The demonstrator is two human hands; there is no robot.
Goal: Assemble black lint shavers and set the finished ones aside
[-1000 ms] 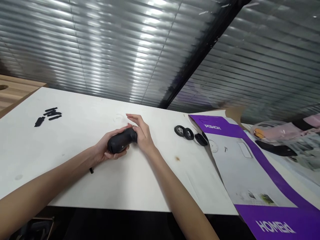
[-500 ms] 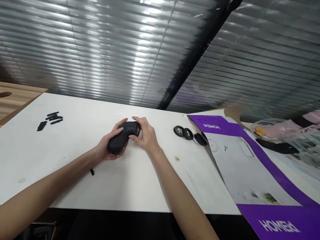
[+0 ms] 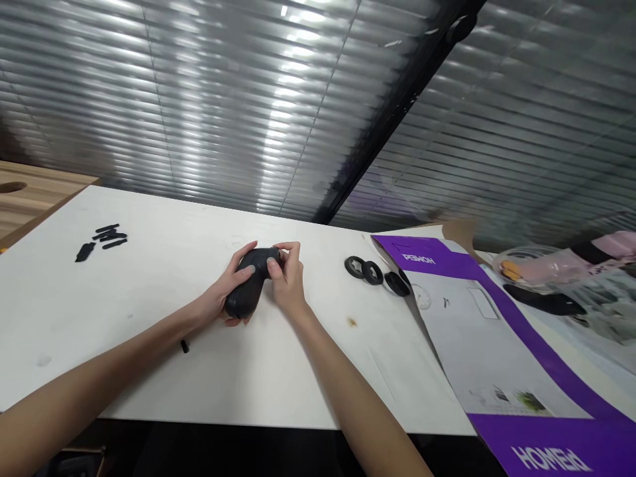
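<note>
A smooth black handheld device with a thick rounded body and a bent head end is held above the white table. My left hand is closed around its body, with the thumb on top and fingertips showing underneath. At the head end, my right hand grips the device, its thumb pressed on the near side and its fingers bent over the far side. Much of the head end is covered by the right hand. A small black piece lies on the table below my left forearm.
Several flat black strips lie at the table's left. Two black rings and a black cup-shaped part sit right of my hands, beside a purple and white printed bag. Slatted metallic blinds rise behind the white table.
The device and both hands have shifted slightly to the right. My right thumb has moved up onto the head end, covering the rim that showed before.
</note>
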